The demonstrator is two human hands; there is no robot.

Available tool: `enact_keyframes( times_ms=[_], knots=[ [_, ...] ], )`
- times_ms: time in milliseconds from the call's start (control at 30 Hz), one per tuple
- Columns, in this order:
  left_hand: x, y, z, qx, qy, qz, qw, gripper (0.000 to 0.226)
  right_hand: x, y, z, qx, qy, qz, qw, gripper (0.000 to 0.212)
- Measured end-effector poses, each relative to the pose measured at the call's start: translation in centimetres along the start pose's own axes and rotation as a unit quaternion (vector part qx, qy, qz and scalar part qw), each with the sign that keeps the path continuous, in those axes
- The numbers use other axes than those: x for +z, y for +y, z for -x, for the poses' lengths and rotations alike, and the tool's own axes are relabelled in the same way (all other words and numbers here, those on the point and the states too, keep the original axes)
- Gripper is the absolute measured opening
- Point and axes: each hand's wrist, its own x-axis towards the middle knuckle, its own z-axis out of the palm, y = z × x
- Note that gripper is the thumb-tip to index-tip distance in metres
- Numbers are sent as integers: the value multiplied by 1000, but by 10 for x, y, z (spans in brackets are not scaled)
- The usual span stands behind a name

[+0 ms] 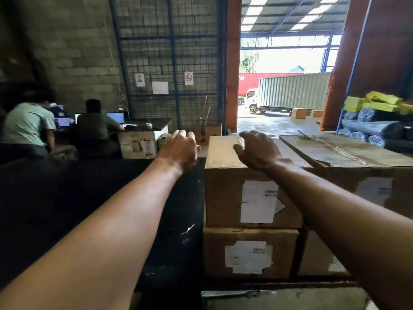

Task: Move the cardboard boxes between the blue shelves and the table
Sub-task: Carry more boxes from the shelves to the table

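Two people sit at a desk far left, block wall behind. Left hand hangs over dark surface, fingers loosely curled, empty. Right hand over top cardboard box, fingers spread; it sits stacked on lower box. Truck outside, right.

left hand beside top cardboard box, holding nothing | right hand over its top (contact unclear) | second box stacked beneath

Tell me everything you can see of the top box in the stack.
The top box is plain brown cardboard, closed, its flaps sealed with clear tape. A white label with blurred print is on its near face. It sits upright on a lower box. The right hand is over its lid; contact unclear.
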Motion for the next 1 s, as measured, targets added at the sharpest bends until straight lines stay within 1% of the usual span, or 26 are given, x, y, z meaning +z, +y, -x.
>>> enact_keyframes(
  times_ms=[100,200,233,300,400,500,600,700,800,900,1000],
  knots=[
    [-19,-32,8,-37,11,-26,999,35,12,-35,-18,-59,9,-50,997,46],
    [-43,-61,23,-83,19,-69,994,34,21,-72,-35,-116,-6,-109,987,54],
    [-52,-71,29,-97,18,-87,991,33,21,-85,-39,-135,-12,-123,983,54],
    [-68,-87,43,-136,11,-113,984,33,21,-107,-45,-170,-15,-131,976,46],
    [-91,-106,69,-198,7,-158,967,34,24,-142,-52,-230,-16,-151,961,45],
    [-117,-108,104,-272,3,-211,939,36,24,-177,-52,-304,-34,-191,933,45],
    [-142,-96,144,-344,23,-255,903,35,20,-207,-39,-362,-40,-233,902,43],
    [-167,-70,193,-413,27,-305,858,37,11,-235,-8,-427,-52,-273,861,43],
    [-197,-32,248,-484,27,-363,796,40,-4,-263,35,-491,-72,-315,809,40],
    [-231,11,300,-546,3,-413,729,42,-27,-286,88,-557,-100,-336,753,41],
    [-267,55,350,-592,7,-441,674,42,-59,-308,143,-607,-107,-369,696,42]
  ],
)
